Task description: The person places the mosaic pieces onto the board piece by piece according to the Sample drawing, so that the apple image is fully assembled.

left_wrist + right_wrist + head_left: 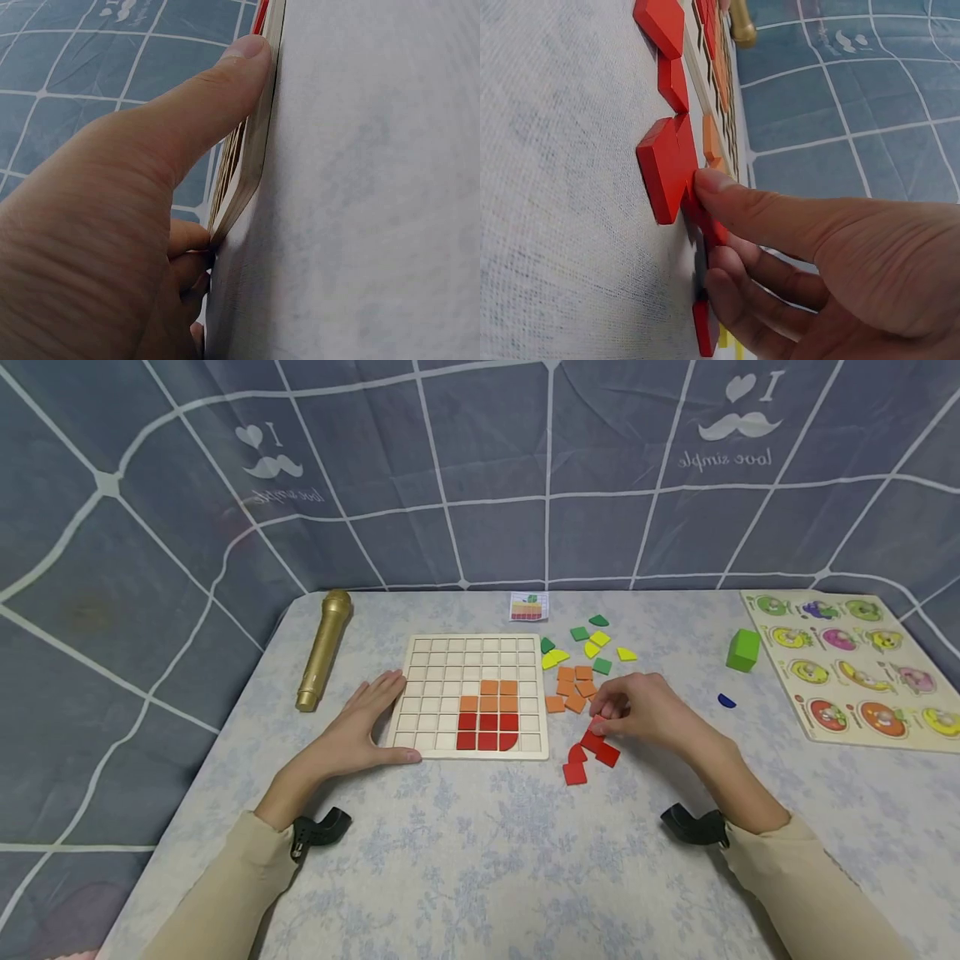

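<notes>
A wooden grid board (431, 670) lies mid-table, with orange and red tiles (488, 720) filling part of its lower right. My left hand (390, 720) rests flat against the board's left edge. Its thumb (225, 82) presses along the front edge (259, 150). To the right of the board, my right hand (603, 717) pinches a red tile (705, 221) between thumb and fingers. That tile lies among several loose red tiles (588, 756) and touches a larger red tile (664, 169).
Orange tiles (573, 689) and green and yellow tiles (592, 643) lie right of the board, below a small picture card (528, 607). A gold microphone (324, 647) lies at the left. A green cube (742, 650), a blue piece (726, 701) and a fruit puzzle board (780, 681) are at the right.
</notes>
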Demonstrator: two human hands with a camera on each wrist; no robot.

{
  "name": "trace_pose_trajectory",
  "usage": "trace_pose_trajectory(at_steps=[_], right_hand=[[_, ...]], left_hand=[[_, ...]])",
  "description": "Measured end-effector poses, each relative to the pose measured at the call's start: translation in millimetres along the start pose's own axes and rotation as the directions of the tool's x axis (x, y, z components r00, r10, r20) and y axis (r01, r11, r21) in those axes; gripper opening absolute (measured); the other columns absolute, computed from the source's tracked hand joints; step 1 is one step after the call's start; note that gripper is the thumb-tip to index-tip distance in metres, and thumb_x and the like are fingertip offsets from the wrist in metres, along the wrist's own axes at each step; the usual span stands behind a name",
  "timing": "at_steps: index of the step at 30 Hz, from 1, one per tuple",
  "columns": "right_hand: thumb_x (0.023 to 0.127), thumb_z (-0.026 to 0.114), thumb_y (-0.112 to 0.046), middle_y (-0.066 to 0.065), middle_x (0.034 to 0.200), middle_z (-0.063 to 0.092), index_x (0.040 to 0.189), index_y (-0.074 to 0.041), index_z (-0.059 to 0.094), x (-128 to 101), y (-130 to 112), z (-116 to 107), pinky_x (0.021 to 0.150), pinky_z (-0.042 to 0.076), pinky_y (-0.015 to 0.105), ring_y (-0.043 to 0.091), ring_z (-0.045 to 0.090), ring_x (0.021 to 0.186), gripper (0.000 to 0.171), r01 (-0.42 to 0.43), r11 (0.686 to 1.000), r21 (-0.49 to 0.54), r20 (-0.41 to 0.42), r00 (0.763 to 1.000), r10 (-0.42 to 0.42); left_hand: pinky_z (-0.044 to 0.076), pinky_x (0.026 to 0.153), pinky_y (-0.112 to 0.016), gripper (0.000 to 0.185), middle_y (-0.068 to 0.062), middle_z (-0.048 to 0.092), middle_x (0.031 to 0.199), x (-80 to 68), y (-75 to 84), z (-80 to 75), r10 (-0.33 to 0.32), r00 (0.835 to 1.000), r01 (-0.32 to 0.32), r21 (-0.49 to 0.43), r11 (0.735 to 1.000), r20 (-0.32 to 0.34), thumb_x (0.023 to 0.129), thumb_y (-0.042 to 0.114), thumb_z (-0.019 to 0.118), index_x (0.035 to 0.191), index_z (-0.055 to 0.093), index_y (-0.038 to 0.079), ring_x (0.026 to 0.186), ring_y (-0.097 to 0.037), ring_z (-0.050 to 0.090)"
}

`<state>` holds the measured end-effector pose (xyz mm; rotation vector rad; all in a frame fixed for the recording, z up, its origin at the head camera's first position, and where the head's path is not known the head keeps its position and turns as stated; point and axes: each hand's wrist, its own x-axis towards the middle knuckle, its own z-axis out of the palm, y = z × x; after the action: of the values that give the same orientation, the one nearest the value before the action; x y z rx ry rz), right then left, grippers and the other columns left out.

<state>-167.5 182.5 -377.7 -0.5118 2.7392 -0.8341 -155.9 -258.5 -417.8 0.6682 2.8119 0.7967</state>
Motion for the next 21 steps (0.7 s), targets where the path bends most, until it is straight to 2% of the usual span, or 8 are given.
trace_pose_trajectory(at_steps=[4,9,15,21], right_hand=[[0.084,0.089,-0.008,-0.001,0.077,0.065,0.095,-0.01,0.078,-1,-2,0,0.07,0.053,0.028,0.017,0.06,0.077,0.016,0.009,0.999,0.035,0.015,1.0,-0.009],[0.086,0.087,-0.006,-0.002,0.081,0.069,0.097,-0.012,0.079,-5,-8,-4,0.074,0.057,0.028,0.016,0.063,0.079,0.015,0.06,0.996,0.073,0.018,0.998,-0.061],[0.086,0.087,-0.003,0.0,0.088,0.072,0.103,-0.008,0.08,-2,-16,-2,0.073,0.058,0.023,0.017,0.064,0.082,0.019,0.084,0.992,0.092,-0.031,0.996,-0.082],[0.089,0.084,-0.005,0.003,0.092,0.073,0.105,-0.009,0.08,9,-36,12,0.077,0.06,0.027,0.019,0.066,0.084,0.017,0.066,0.991,0.12,-0.094,0.994,-0.054]], left_hand=[[0.002,0.135,-0.056,0.123,-0.019,0.013,0.176,-0.5,-0.1,0.2,0.004,1.0,-0.004,-0.001,1.0,0.003,0.08,0.05,0.089,0.167,0.019,-0.002,0.165,-0.036,0.008],[0.002,0.135,-0.056,0.124,-0.019,0.013,0.176,0.1,1.4,-1.0,0.001,1.0,-0.001,-0.007,1.0,0.001,0.08,0.051,0.09,0.167,0.018,-0.001,0.165,-0.036,0.008],[0.002,0.135,-0.055,0.124,-0.019,0.014,0.176,0.7,3.2,-2.3,-0.002,1.0,0.002,-0.009,1.0,0.0,0.079,0.049,0.091,0.167,0.019,-0.001,0.165,-0.036,0.008],[0.002,0.135,-0.055,0.124,-0.02,0.014,0.176,0.3,2.8,-1.7,-0.009,1.0,0.009,-0.007,1.0,0.001,0.079,0.049,0.091,0.167,0.019,-0.002,0.165,-0.036,0.008]])
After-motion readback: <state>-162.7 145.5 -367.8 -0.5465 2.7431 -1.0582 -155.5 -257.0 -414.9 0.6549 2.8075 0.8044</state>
